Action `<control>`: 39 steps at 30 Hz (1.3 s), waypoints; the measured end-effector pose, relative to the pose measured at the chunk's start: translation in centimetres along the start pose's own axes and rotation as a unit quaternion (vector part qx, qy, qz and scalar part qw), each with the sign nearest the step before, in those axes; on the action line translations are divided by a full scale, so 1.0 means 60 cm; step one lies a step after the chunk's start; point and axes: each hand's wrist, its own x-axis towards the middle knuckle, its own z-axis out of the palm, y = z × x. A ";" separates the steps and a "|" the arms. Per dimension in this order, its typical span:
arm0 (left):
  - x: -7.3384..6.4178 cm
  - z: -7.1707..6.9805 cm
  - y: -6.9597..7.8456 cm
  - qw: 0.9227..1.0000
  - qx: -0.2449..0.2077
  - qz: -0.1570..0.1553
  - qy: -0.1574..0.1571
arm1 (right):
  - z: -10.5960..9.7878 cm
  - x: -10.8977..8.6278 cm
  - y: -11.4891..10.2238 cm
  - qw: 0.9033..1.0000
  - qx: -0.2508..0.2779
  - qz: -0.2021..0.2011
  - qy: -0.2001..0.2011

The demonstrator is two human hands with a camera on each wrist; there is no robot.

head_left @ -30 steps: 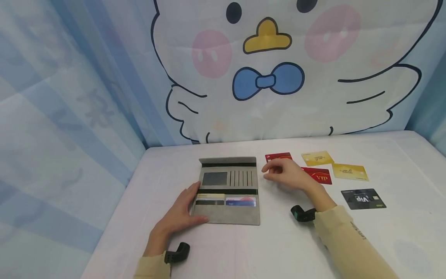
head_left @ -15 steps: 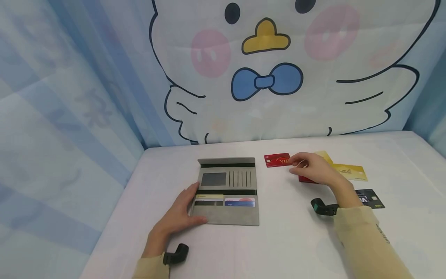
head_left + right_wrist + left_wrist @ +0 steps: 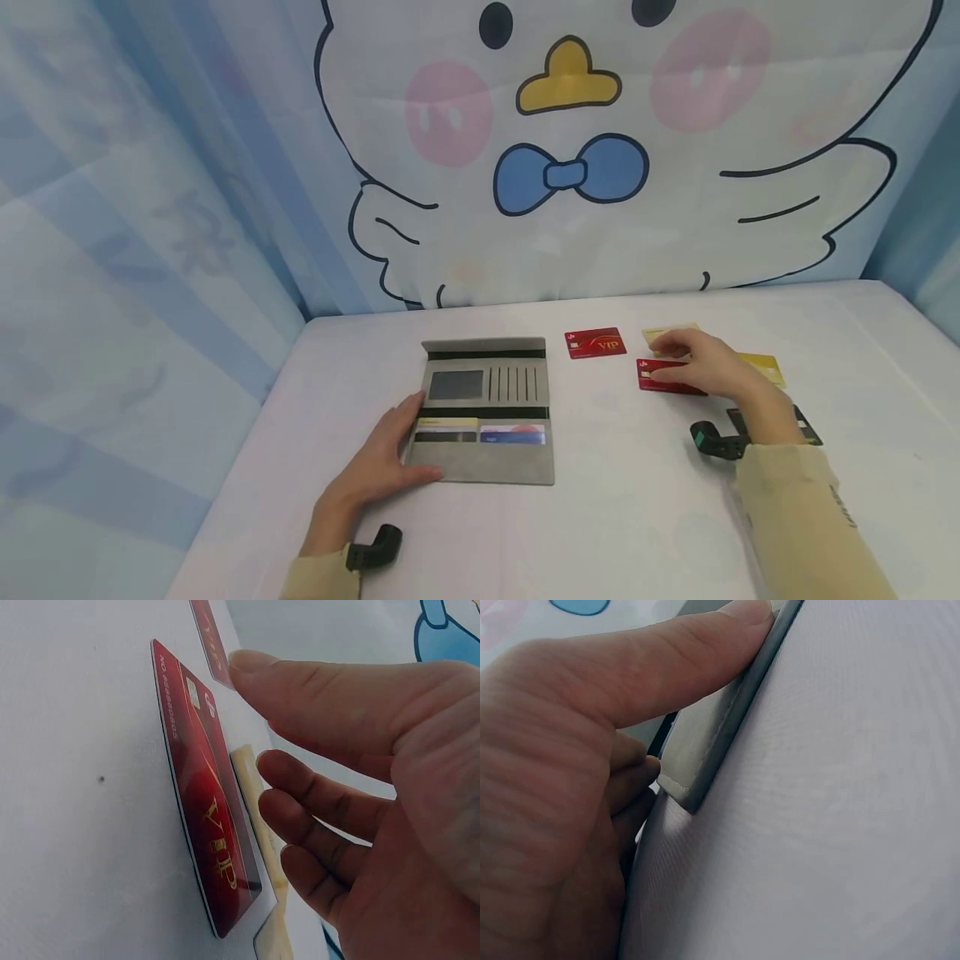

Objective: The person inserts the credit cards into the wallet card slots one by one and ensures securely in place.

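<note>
A: Where does the left hand (image 3: 382, 462) lie?

B: It rests at the left side of the grey wallet (image 3: 495, 464), which lies unfolded on the white table (image 3: 585, 533). The thumb is stretched out and touches the lower edge; the other fingers seem close together along the side, though the wrist camera hides them partly

A: And the right hand (image 3: 708, 358), how are its fingers?

B: They are softly bent, with a gap between them and the thumb, over the lower red card (image 3: 199, 802). This card lies flat, to the right of the wallet and apart from it. If the thumb is touching it, I cannot tell

A: Which other cards do you see?

B: The upper red card (image 3: 596, 343) lies between the wallet and the right hand, a little farther back. Two yellow cards (image 3: 767, 367) and a dark card (image 3: 808, 427) are partly covered by the right hand and wrist. In the wallet sit a yellow-and-black card (image 3: 447, 435) and a white-and-blue card (image 3: 513, 436), side by side
</note>
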 end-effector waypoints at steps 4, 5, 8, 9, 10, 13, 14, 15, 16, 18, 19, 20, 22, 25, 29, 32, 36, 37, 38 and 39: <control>0.000 0.000 -0.002 1.000 0.000 0.000 0.001 | 0.000 0.000 0.008 1.000 -0.008 0.002 -0.017; 0.000 0.000 -0.002 1.000 -0.001 0.000 0.001 | 0.001 0.000 0.010 1.000 -0.010 0.000 -0.020; 0.000 0.000 -0.003 1.000 0.000 -0.002 0.000 | 0.003 0.002 0.015 1.000 -0.017 -0.001 -0.023; 0.001 0.000 -0.003 1.000 0.001 -0.003 0.000 | 0.004 0.003 0.016 1.000 -0.021 -0.001 -0.021; 0.001 -0.001 -0.002 1.000 0.001 -0.004 -0.001 | 0.004 0.003 0.016 0.999 -0.025 0.002 -0.019; 0.001 -0.001 -0.001 1.000 0.000 -0.004 -0.002 | 0.004 0.003 0.018 0.999 -0.036 0.010 -0.014; 0.001 -0.001 -0.001 1.000 0.000 -0.004 -0.002 | 0.005 0.003 0.017 0.999 -0.038 0.012 -0.013; 0.002 -0.001 0.000 1.000 -0.001 -0.004 -0.002 | 0.005 0.003 0.017 0.999 -0.041 0.013 -0.012; 0.002 -0.002 0.000 1.000 -0.002 -0.003 -0.002 | 0.005 0.003 0.017 0.999 -0.042 0.014 -0.011; 0.001 -0.002 0.000 1.000 -0.001 -0.003 -0.001 | 0.006 0.003 0.017 0.999 -0.043 0.015 -0.009; 0.001 -0.001 0.000 1.000 -0.001 -0.003 -0.001 | 0.007 0.003 0.017 0.999 -0.042 0.015 -0.009; 0.001 -0.001 0.000 1.000 -0.001 -0.003 -0.001 | 0.007 0.003 0.018 0.999 -0.040 0.015 -0.008; 0.000 -0.001 0.000 1.000 0.000 -0.004 -0.001 | 0.008 0.004 0.019 0.999 -0.034 0.015 -0.008; -0.001 -0.002 -0.001 1.000 0.000 -0.003 -0.001 | 0.008 0.004 0.021 1.000 -0.021 0.014 -0.007; -0.001 -0.002 0.000 1.000 -0.001 0.003 0.000 | 0.008 0.003 0.020 1.000 -0.004 0.016 0.005; -0.001 -0.001 0.000 1.000 -0.001 0.008 0.004 | 0.009 0.003 0.019 1.000 0.007 0.012 0.017; -0.002 -0.001 0.000 1.000 -0.002 0.012 0.006 | 0.011 0.002 0.019 1.000 0.016 0.010 0.024; -0.002 -0.001 0.000 1.000 -0.003 0.014 0.006 | 0.011 0.001 0.019 0.999 0.018 0.011 0.025; -0.002 -0.001 0.000 1.000 -0.003 0.013 0.005 | 0.010 0.001 0.019 0.999 0.020 0.013 0.025; -0.002 -0.001 0.000 1.000 -0.003 0.014 0.005 | 0.010 0.000 0.020 0.999 0.023 0.014 0.026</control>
